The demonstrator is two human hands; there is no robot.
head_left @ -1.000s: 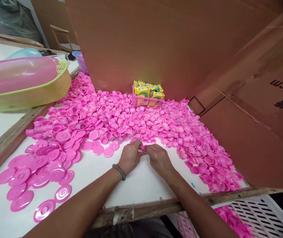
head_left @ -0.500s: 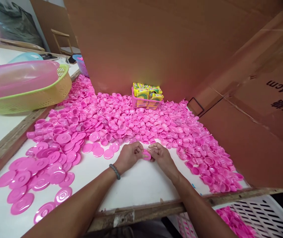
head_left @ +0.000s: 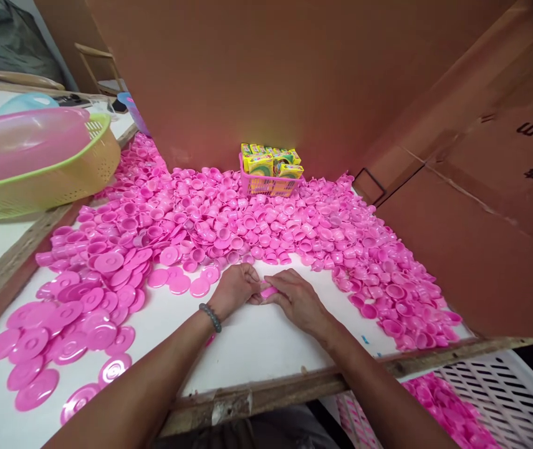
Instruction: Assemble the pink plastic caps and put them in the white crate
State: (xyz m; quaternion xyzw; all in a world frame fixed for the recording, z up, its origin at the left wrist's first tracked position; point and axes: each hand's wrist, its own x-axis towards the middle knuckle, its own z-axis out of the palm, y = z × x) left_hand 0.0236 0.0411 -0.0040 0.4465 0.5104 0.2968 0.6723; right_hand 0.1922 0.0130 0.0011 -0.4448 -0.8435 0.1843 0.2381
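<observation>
My left hand (head_left: 235,290), with a grey bead bracelet on its wrist, is closed in a pinch at the front middle of the white tabletop (head_left: 257,355). Facing it, my right hand (head_left: 297,296) closes its thumb and fingers on the same small pink toy saucer (head_left: 268,292). The saucer is tilted and partly covered by fingers; whether a second piece sits against it I cannot tell. Beyond both hands spreads a heap of pink toy cups (head_left: 252,221). Pink toy saucers (head_left: 72,346) lie in an overlapping pile to the left.
A pink basket (head_left: 270,186) of small yellow boxes stands on the heap's far edge. Cardboard walls (head_left: 266,75) rise behind and right. Nested basins (head_left: 37,181) sit at left beyond a wooden edge. Below the front edge, a white crate (head_left: 495,386) holds pink pieces.
The view has shifted slightly. The saucer has turned from nearly face-on to more edge-on, and my right fingers now cover more of it. A pink piece now shows under my left wrist.
</observation>
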